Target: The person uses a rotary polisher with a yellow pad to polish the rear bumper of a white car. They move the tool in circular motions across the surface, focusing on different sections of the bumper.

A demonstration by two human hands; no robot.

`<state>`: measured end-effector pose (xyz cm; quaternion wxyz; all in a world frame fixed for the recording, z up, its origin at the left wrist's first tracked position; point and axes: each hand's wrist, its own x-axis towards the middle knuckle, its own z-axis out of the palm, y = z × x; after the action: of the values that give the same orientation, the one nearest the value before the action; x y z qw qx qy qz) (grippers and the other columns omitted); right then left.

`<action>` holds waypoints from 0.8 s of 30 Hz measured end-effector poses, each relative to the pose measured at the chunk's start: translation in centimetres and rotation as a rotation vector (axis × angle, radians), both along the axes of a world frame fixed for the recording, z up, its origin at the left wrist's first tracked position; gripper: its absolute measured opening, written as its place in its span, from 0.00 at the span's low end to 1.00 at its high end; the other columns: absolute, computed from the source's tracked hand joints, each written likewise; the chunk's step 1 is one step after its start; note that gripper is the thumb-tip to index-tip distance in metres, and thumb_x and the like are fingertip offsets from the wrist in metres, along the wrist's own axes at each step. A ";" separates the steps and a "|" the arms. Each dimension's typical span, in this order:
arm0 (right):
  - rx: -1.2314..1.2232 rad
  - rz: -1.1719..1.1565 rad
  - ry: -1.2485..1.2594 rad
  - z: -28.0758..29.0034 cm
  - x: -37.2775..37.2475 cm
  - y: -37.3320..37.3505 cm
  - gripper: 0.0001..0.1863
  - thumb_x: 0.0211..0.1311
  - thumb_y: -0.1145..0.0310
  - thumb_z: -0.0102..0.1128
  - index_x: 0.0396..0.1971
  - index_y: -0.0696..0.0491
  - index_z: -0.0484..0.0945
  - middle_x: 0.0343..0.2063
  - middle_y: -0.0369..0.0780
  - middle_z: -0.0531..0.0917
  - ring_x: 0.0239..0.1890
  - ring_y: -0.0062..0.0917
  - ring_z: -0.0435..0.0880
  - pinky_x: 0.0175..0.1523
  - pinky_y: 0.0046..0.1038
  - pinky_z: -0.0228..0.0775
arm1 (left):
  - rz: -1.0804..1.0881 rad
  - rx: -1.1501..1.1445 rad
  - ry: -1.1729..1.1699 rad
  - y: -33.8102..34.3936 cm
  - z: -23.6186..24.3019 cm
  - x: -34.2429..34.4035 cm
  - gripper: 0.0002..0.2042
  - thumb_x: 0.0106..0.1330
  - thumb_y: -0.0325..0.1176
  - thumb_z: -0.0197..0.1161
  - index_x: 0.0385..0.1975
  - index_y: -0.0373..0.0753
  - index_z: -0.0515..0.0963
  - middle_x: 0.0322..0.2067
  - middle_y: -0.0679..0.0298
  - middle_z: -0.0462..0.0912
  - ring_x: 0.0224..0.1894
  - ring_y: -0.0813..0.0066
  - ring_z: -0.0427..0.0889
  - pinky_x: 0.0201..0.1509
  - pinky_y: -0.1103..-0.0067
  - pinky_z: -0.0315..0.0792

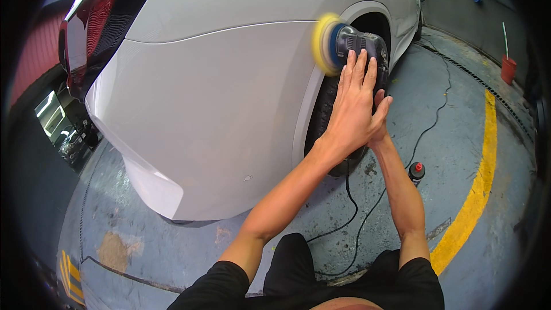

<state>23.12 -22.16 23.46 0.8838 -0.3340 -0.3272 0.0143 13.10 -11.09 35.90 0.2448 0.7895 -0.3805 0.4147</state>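
A dark power polisher (373,43) with a blurred yellow foam pad (325,45) on a blue backing plate is against the pale car's body panel (218,97), beside the wheel arch. The pad stands edge-on to my view. My left hand (357,99) lies on the polisher's body with its fingers stretched out. Behind it my right hand (380,125) is wrapped about the polisher's rear part; most of its fingers are hidden. The tyre (321,115) shows just below the tool.
A black power cord (351,195) runs over the grey floor near my legs. Right of my right forearm stands a dark bottle (416,173) with a red cap. A red bucket (508,70) is by the far right wall. The car's tail light (100,20) is at upper left.
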 end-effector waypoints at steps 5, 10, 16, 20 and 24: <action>-0.029 0.041 -0.146 -0.5 0.1 0.1 0.45 0.78 0.29 0.30 0.79 0.50 0.59 0.74 0.39 0.69 0.73 0.26 0.70 0.76 0.33 0.63 | -0.005 -0.001 -0.055 0.2 0.3 0.1 0.41 0.68 0.35 0.69 0.77 0.28 0.57 0.79 0.38 0.50 0.82 0.35 0.45 0.82 0.54 0.50; -0.117 -0.156 -0.073 -0.1 0.1 1.0 0.39 0.82 0.35 0.32 0.76 0.50 0.63 0.71 0.39 0.73 0.71 0.26 0.72 0.72 0.32 0.68 | -0.081 -0.090 -0.177 1.7 1.7 0.0 0.45 0.63 0.30 0.71 0.80 0.36 0.54 0.80 0.39 0.45 0.82 0.33 0.45 0.82 0.52 0.49; -0.117 -0.232 -0.087 3.1 -4.7 5.2 0.27 0.82 0.42 0.41 0.63 0.47 0.69 0.59 0.35 0.76 0.62 0.20 0.75 0.67 0.30 0.69 | -0.071 -0.138 -0.247 4.2 3.9 -1.6 0.42 0.63 0.28 0.68 0.79 0.36 0.58 0.80 0.39 0.46 0.81 0.33 0.47 0.82 0.50 0.47; -0.102 -0.251 -0.146 6.3 -9.3 7.9 0.18 0.82 0.47 0.44 0.47 0.47 0.71 0.44 0.29 0.74 0.49 0.14 0.73 0.56 0.22 0.67 | -0.037 -0.152 -0.293 6.1 5.0 -3.4 0.41 0.62 0.27 0.65 0.79 0.36 0.60 0.80 0.38 0.47 0.81 0.33 0.47 0.82 0.51 0.45; -0.125 -0.301 -0.190 6.2 -10.8 9.2 0.22 0.79 0.45 0.52 0.49 0.51 0.74 0.42 0.31 0.77 0.47 0.15 0.75 0.53 0.22 0.69 | -0.038 -0.186 -0.314 7.3 5.3 -5.1 0.39 0.63 0.25 0.63 0.78 0.35 0.61 0.80 0.37 0.46 0.82 0.34 0.46 0.83 0.52 0.43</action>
<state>12.32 -13.00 29.65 0.8185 -0.4334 -0.3542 -0.1293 8.03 -3.75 41.22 0.2620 0.6817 -0.3887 0.5617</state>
